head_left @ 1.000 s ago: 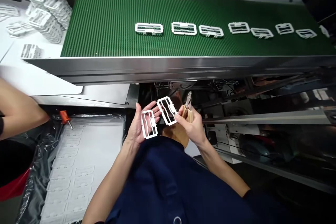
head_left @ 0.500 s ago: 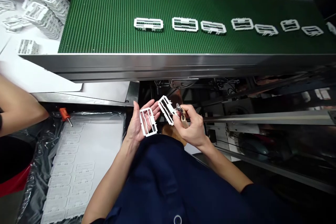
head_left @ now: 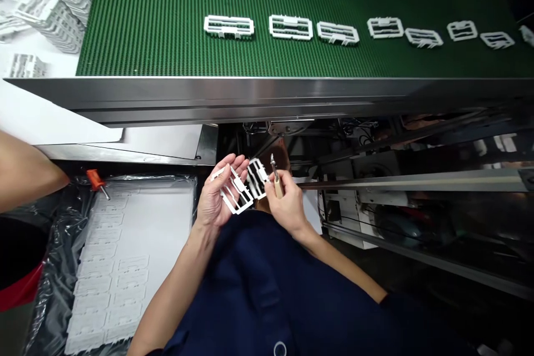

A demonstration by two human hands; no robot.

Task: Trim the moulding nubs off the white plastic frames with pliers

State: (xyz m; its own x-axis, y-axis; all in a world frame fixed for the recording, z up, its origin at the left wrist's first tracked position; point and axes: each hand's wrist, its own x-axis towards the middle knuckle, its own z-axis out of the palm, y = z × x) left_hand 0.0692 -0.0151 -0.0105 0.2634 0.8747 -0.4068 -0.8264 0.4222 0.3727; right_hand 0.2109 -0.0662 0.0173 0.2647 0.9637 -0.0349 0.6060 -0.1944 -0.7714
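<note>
Left grip (head_left: 212, 203) newly folded over white frame (head_left: 240, 184); right grip (head_left: 287, 206) snug around pliers (head_left: 277, 186), second frame (head_left: 262, 173)

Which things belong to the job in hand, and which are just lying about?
In the job, it seems:
white frame, in left hand
second white frame and tan-handled tool, in right hand
similar frames on green belt, probably

Lying about, apparently:
orange-handled tool
white sheet, far left

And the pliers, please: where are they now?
In the head view, near the centre, the pliers are in the right hand, tip upward, just right of a white frame and below the green belt.
</note>
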